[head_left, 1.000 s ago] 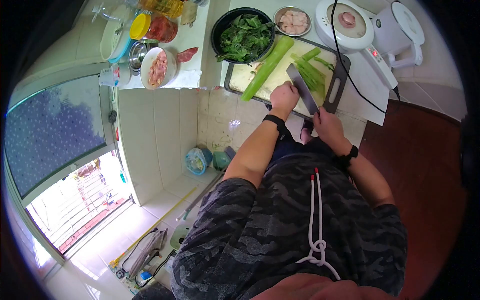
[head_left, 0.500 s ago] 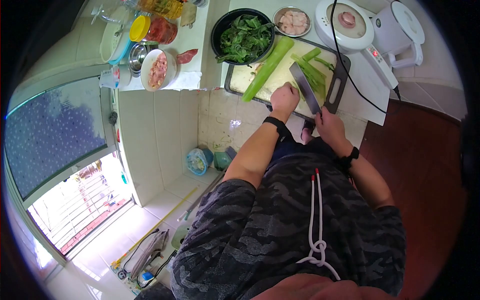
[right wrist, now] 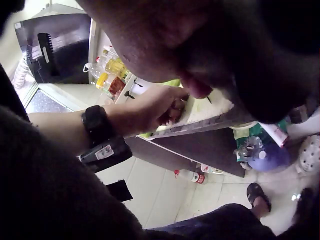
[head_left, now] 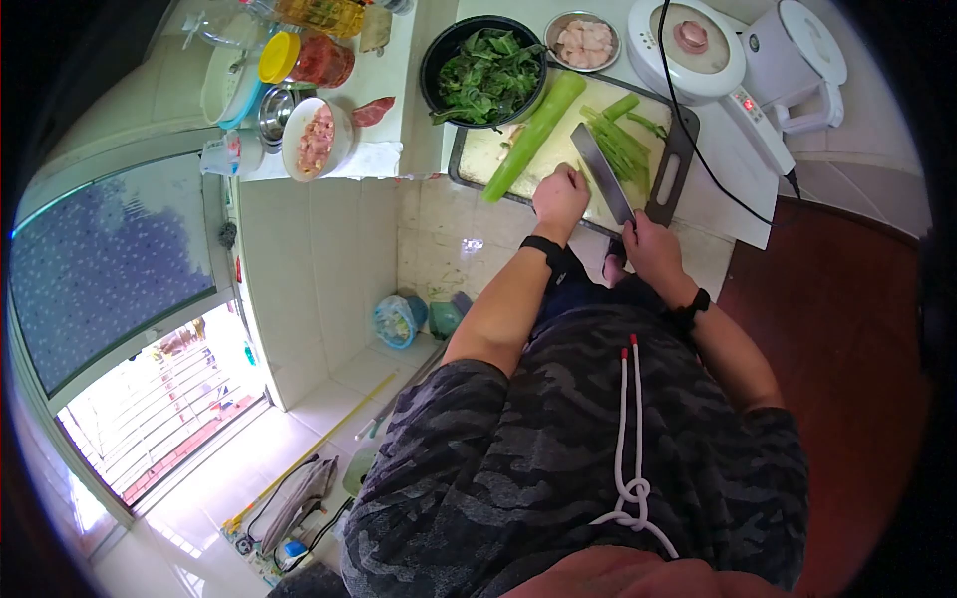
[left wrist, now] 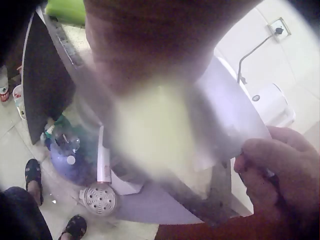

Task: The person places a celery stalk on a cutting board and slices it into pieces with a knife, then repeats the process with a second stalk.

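In the head view the right hand (head_left: 653, 249) grips the handle of a wide knife (head_left: 602, 177), its blade slanting over the board (head_left: 478, 164) beside cut green pieces (head_left: 618, 149). Left of the blade, the left hand (head_left: 561, 201) lies at the board's near edge with curled fingers; nothing in them can be made out. A thick green stalk (head_left: 538, 135) lies farther left. In the left wrist view the right hand (left wrist: 282, 167) pinches the blade's base (left wrist: 232, 125). The right wrist view shows the left hand's (right wrist: 162, 107) fingers bent at the board.
A black pan of leafy greens (head_left: 488, 75) and a bowl of pale pieces (head_left: 583, 45) stand behind the board. To the right are a white cooker (head_left: 688, 60), a kettle (head_left: 797, 60) and a black cord (head_left: 678, 110). A bowl of meat (head_left: 317, 140) stands on the left counter.
Over the last half second the left hand has shifted slightly left, away from the blade. The knife, still in the right hand, has also moved a little left.
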Action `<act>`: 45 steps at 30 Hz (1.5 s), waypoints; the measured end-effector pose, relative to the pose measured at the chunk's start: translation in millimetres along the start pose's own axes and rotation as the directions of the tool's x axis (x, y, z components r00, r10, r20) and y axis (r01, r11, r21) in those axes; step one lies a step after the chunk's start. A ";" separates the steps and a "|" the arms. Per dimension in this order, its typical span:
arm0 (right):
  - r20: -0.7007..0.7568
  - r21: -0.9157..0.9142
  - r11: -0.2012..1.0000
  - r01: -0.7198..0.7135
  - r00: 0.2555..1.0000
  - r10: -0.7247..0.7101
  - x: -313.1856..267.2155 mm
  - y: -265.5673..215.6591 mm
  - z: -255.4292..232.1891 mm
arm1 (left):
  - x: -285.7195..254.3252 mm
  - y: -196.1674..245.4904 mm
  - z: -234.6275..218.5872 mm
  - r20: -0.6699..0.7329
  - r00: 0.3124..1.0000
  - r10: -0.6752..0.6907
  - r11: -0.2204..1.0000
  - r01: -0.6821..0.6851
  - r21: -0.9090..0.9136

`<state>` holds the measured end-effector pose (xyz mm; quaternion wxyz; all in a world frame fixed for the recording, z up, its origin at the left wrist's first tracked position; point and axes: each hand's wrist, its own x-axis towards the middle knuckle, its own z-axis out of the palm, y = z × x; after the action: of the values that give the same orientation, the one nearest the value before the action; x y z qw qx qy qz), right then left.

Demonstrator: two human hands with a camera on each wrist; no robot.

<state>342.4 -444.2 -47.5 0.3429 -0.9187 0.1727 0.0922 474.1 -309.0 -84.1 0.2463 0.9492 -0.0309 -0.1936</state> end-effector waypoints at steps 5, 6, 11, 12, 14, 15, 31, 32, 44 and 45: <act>-0.039 -0.009 1.000 0.010 0.999 -0.010 2.8 -1.7 2.0 | 1.6 0.9 6.7 0.001 1.000 0.004 0.999 -0.004 -0.040; -0.028 -0.015 1.000 0.019 0.999 -0.020 4.3 -3.7 1.6 | 2.8 2.5 9.1 -0.015 0.999 0.036 0.999 -0.037 -0.035; -0.074 -0.037 0.999 0.020 0.997 -0.023 7.1 -4.7 0.5 | 5.5 4.7 12.6 -0.014 0.998 0.060 0.998 -0.060 -0.027; -0.079 -0.031 0.999 0.022 0.997 -0.024 7.2 -4.7 -1.6 | 5.3 4.3 12.6 -0.024 0.997 0.068 0.997 -0.069 -0.022; -0.083 -0.025 0.999 0.022 0.996 -0.024 7.1 -5.0 -3.1 | 5.5 4.0 13.0 -0.032 0.997 0.077 0.997 -0.077 -0.016; -0.062 -0.050 0.998 0.036 0.997 -0.039 7.4 -5.1 -3.3 | 6.4 4.8 12.5 -0.020 0.997 0.074 0.997 -0.074 0.004; 0.041 -0.039 0.999 0.030 0.999 -0.028 10.2 -5.2 -7.7 | 9.4 11.1 3.5 0.072 0.991 0.112 0.990 -0.118 0.078; 0.043 -0.039 0.999 0.030 0.999 -0.028 13.2 -5.2 -4.8 | 9.7 11.2 3.5 0.073 0.991 0.110 0.990 -0.116 0.078; -0.090 0.068 0.998 0.009 0.996 -0.003 17.6 5.2 -4.8 | 1.4 -12.2 4.5 -0.116 0.968 0.223 0.945 -0.244 -0.216; -0.035 0.025 0.999 0.024 0.999 -0.023 14.9 7.7 -6.4 | 2.2 -15.9 -0.1 -0.196 0.962 0.187 0.941 -0.233 -0.245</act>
<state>353.5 -457.7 -51.6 0.3528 -0.9177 0.1690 0.0701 475.6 -295.3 -92.5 0.3923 0.9118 -0.0850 -0.0868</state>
